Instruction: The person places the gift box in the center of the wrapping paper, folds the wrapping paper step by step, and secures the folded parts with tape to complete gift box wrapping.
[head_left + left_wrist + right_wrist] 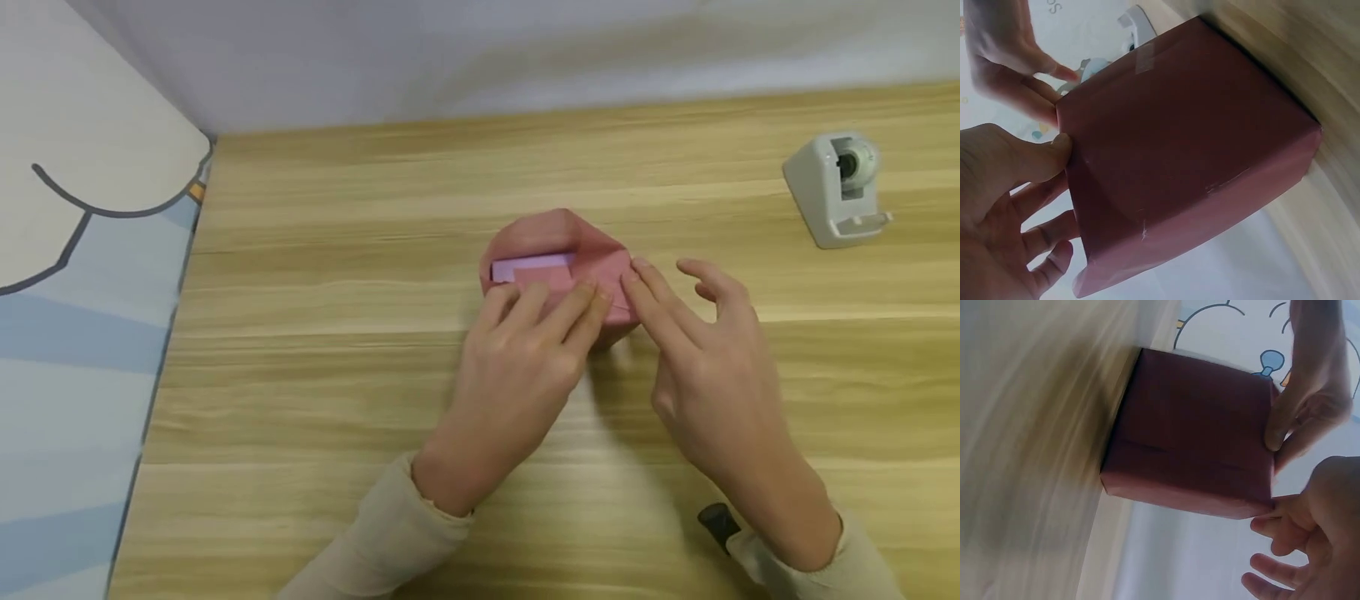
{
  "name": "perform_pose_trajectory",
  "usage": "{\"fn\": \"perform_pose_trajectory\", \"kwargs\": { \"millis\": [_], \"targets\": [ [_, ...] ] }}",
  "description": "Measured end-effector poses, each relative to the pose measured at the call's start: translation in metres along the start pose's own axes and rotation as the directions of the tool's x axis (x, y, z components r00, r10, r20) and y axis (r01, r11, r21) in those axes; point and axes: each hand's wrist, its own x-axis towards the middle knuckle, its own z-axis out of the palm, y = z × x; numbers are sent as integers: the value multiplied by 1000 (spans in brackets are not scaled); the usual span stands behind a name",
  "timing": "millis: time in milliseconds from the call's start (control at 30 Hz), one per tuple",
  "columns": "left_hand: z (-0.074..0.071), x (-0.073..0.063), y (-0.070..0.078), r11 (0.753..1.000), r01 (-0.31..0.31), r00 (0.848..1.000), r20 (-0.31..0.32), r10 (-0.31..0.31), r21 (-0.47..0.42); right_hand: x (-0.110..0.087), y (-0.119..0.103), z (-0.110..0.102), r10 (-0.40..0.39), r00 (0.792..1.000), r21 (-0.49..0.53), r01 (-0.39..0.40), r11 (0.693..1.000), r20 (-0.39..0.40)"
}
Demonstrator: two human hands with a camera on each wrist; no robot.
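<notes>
A box (532,268) with a pale purple end stands on the table, wrapped in pink-red paper (1191,119). The paper rises loose at the back of the top end, while a flap lies folded over the right part. My left hand (517,358) pinches the near top edge, its fingers on the folded paper and its thumb against the near face. The right hand (712,367) touches the top right corner with straight fingertips, other fingers held away from the paper. A strip of clear tape (1145,57) shows on the wrapped side.
A white tape dispenser (836,192) stands at the back right of the wooden table (315,250). Some black object (718,525) shows beside the right sleeve. Behind the table is a pale wall (450,58), with a cartoon-printed panel (90,350) at left.
</notes>
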Motion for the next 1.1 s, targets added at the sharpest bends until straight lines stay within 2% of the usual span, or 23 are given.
{"fn": "perform_pose_trajectory", "kwargs": {
  "millis": [133, 233, 300, 367, 467, 600, 733, 800, 933, 967, 1000, 1033, 1067, 1100],
  "targets": [
    [-1, -1, -2, 1000, 9, 1000, -6, -9, -3, -4, -7, -1, -20, 998, 5, 20, 1000, -56],
    [-1, 0, -2, 1000, 4, 1000, -14, -4, 1, -5, -9, -2, 12, 992, 39, -7, 999, -129],
    [-1, 0, -1, 1000, 2, 1000, -15, -2, 8, -2, -10, 1, 54, 973, 101, -32, 994, -226],
    [-1, -1, -1, 1000, 0, 1000, -13, 1, 10, 3, -10, 5, 96, 945, 169, -44, 985, -313],
    [0, -2, 0, 1000, 0, 1000, -4, 0, -1, 9, -9, 9, 122, 915, 209, -42, 977, -386],
    [1, -3, 1, 1000, 8, 1000, -6, -8, -17, 11, -8, 11, 117, 915, 197, -42, 979, -386],
    [2, -4, 1, 1000, 12, 1000, -26, -13, -12, 16, -8, 14, 99, 965, 177, -56, 983, -243],
    [2, -4, 1, 1000, 3, 999, -38, -3, -8, 19, -8, 15, 100, 981, 178, -70, 982, -168],
    [3, -6, 1, 1000, -7, 998, -62, 6, -8, 30, -4, 15, 182, 970, 250, -138, 958, -161],
    [3, -6, 2, 1000, -6, 998, -66, 5, -5, 35, 0, 14, 205, 970, 275, -163, 948, -132],
    [3, -5, 3, 1000, -2, 998, -68, 1, -7, 40, 4, 13, 224, 971, 305, -190, 933, -81],
    [4, -6, 3, 1000, 2, 998, -68, -3, -11, 48, 10, 12, 235, 972, 350, -222, 910, 6],
    [4, -5, 3, 1000, 5, 998, -68, -6, -11, 55, 16, 10, 244, 963, 390, -271, 880, 119],
    [4, -5, 4, 1000, 7, 998, -67, -8, -14, 63, 23, 9, 247, 938, 409, -331, 850, 244]
  ]
}}
